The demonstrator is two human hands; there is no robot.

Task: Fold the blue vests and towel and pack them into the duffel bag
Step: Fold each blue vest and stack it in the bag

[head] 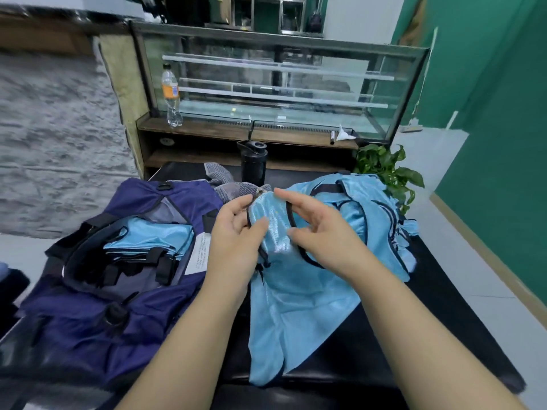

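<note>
Your left hand (236, 232) and right hand (313, 229) pinch the light-blue mesh vest (296, 306), probably slippery and limp; grip its black-trimmed shoulder strap.

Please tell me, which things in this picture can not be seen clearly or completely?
Head view only:
- Folded vests in the duffel bag: count unclear, black straps cover them.
- Grey towel: mostly hidden behind the bag and the left hand.
- White label inside the bag: print too small.
- Vest pile: number unclear, layers overlap; right hand covers part.
- Held vest: top hidden by both hands.
</note>
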